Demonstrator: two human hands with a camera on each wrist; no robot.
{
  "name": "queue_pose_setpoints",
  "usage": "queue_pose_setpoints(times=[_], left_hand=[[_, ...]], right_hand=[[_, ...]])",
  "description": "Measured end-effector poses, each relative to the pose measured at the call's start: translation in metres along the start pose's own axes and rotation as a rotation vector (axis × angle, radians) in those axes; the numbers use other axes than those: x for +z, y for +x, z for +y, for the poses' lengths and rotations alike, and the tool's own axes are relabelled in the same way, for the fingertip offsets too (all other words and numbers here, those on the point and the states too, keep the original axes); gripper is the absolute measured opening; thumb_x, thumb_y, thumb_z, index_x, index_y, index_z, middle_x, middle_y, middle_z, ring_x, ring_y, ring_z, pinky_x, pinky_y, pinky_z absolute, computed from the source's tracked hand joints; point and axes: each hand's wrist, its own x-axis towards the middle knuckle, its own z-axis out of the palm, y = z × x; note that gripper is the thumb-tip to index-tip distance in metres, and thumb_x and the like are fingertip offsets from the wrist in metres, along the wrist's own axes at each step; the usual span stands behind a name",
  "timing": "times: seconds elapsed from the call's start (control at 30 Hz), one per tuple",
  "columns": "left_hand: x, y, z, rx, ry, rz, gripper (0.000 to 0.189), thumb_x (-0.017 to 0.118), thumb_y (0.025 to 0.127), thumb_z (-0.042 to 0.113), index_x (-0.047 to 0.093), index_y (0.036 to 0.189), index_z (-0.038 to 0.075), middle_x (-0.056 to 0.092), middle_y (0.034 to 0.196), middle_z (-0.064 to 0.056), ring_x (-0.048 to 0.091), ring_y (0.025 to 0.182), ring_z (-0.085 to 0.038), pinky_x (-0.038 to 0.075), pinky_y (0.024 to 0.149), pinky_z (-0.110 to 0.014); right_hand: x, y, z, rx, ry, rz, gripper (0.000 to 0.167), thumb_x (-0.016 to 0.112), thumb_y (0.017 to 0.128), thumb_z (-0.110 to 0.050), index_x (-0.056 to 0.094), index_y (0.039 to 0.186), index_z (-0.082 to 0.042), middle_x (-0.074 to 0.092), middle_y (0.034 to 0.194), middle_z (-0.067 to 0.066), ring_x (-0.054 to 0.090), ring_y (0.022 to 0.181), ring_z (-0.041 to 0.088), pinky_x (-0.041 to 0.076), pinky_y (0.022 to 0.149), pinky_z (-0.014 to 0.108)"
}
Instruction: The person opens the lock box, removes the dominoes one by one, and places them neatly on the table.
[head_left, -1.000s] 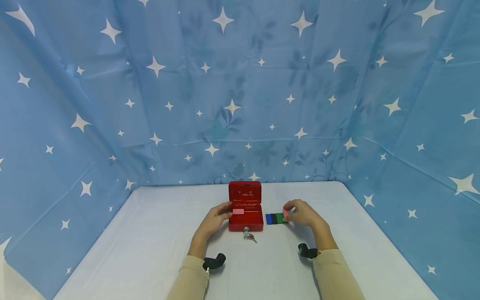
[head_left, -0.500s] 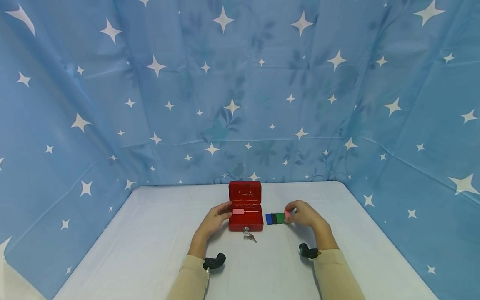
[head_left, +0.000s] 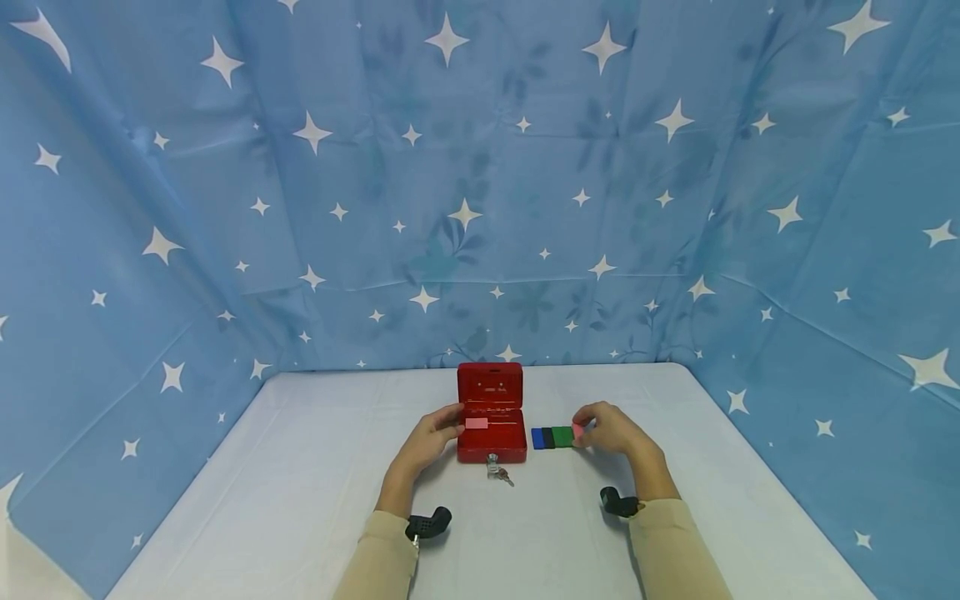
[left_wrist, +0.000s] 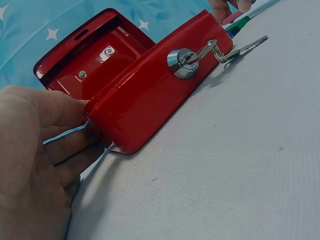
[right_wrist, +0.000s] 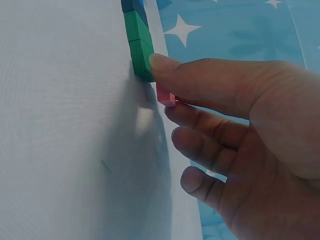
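A red metal cash box [head_left: 491, 451] stands on the white table with its lid [head_left: 490, 383] raised. A pink block [head_left: 476, 423] lies in its left part. My left hand [head_left: 424, 442] rests against the box's left side, thumb at the rim and fingers relaxed along the wall. To the right of the box is a row of blocks: blue [head_left: 537, 438], black [head_left: 548, 437] and green [head_left: 562, 437]. My right hand [head_left: 611, 430] pinches a pink block [right_wrist: 164, 95] between thumb and index finger, right at the row's right end. The other fingers are loosely bent.
A silver lock [left_wrist: 182, 63] on the box's front holds a key, with more keys [head_left: 505, 476] hanging from it over the table. A blue curtain [head_left: 480, 208] with white stars stands behind and at both sides of the white table [head_left: 315, 467].
My right hand has moved slightly right with the pink block, from over the green blocks to their right end, uncovering more green. My left hand and the box have stayed put.
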Motion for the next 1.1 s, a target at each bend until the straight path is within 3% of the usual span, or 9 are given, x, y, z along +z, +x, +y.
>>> queue_pose_setpoints(times=[0.63,1.1], left_hand=[[0.0012,-0.0001,0.0016,0.003,0.004,0.008,0.05,0.06,0.101,0.014,0.054,0.151,0.007,0.059,0.151,-0.014,0.052,0.143,-0.036,0.038,0.121,-0.058],[0.0008,-0.0016,0.0039,0.005,-0.003,0.01,0.05,0.061,0.101,0.015,0.054,0.15,0.007,0.058,0.15,-0.016,0.051,0.143,-0.038,0.037,0.12,-0.061]], right_hand=[[0.002,-0.0008,-0.0012,0.056,0.006,-0.004,0.041,0.085,0.082,-0.008,0.073,0.121,-0.001,0.071,0.116,0.014,0.062,0.1,0.027,0.057,0.092,0.05],[0.0022,-0.0008,-0.0006,0.047,0.012,-0.003,0.042,0.085,0.081,-0.007,0.073,0.121,-0.001,0.071,0.117,0.014,0.063,0.102,0.027,0.057,0.093,0.052]])
